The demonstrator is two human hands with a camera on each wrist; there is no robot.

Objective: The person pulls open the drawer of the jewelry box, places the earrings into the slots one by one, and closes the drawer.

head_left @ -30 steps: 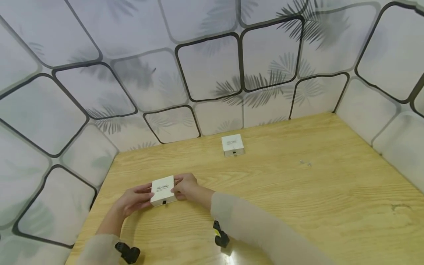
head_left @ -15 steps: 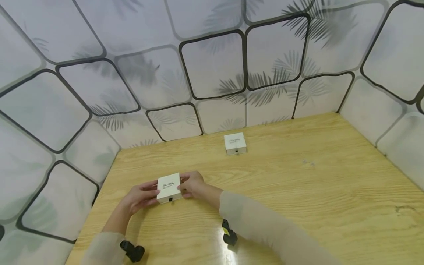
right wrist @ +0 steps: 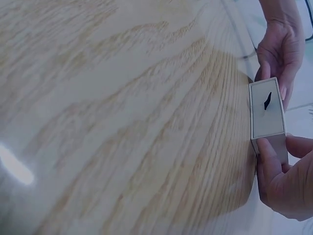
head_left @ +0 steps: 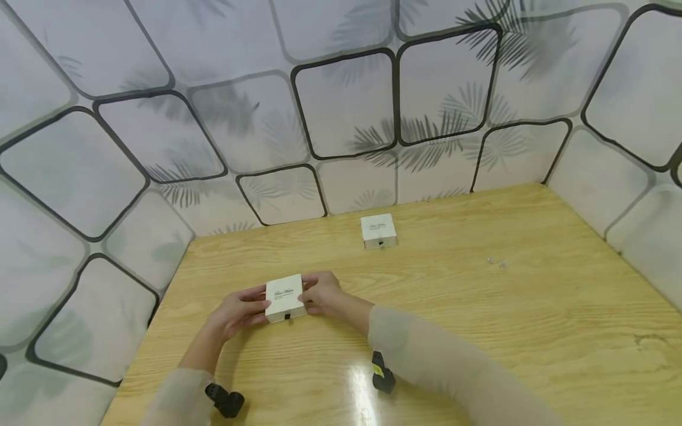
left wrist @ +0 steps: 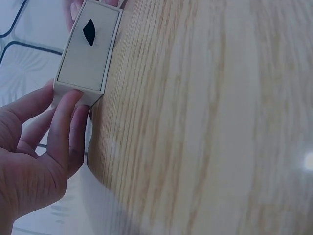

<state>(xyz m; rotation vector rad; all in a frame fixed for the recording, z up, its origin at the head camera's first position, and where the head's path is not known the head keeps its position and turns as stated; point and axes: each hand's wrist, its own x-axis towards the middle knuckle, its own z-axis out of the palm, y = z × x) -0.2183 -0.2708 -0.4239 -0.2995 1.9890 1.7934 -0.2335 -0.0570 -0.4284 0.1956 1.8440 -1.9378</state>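
Note:
A small white drawer-style gift box (head_left: 284, 296) with dark script on its lid lies between both hands, left of the table's middle. On its front face, a black pull tab (left wrist: 89, 33) sticks out of the drawer, which is pushed in. The left hand (head_left: 241, 310) grips the box's left side, thumb and fingers at its edges. From the opposite side, the right hand (head_left: 324, 293) holds the box with thumb and fingers. In the right wrist view the box (right wrist: 268, 107) sits low at the table surface, with a hand at each end.
A second white box (head_left: 379, 231) of the same look stands near the back edge of the wooden table (head_left: 479, 331). Two tiny clear objects (head_left: 496, 262) lie to its right. A patterned curtain (head_left: 346, 106) surrounds the table on the back and sides.
Both hands and the box between them have moved to the right and slightly away. The camera view has also shifted a little. The second box stays at its place on the table.

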